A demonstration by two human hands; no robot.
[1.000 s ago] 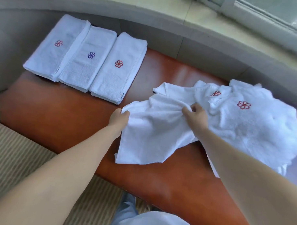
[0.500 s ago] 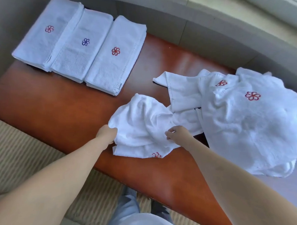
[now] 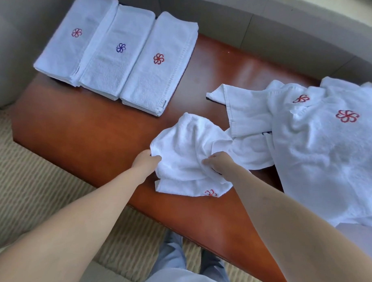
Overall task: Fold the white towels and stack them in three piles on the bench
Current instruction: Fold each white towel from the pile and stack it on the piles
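left hand (image 3: pixel 146 161) gripping crumpled white towel (image 3: pixel 189 153), frame centre | right hand (image 3: pixel 218 162) pinching same towel | three folded piles (image 3: pixel 119 56) lying upper left on bench (image 3: pixel 92 131)

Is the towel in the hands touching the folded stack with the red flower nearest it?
Apart. The head view shows bare bench between the held towel and the nearest folded stack.

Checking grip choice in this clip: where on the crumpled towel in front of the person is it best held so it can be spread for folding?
Probably by two neighbouring corners, from the near side. The crumpled towel is bunched in the middle, where the left hand and right hand pinch it; its flatter hem with the red flower lies nearest the person, so those corners look easiest to find.
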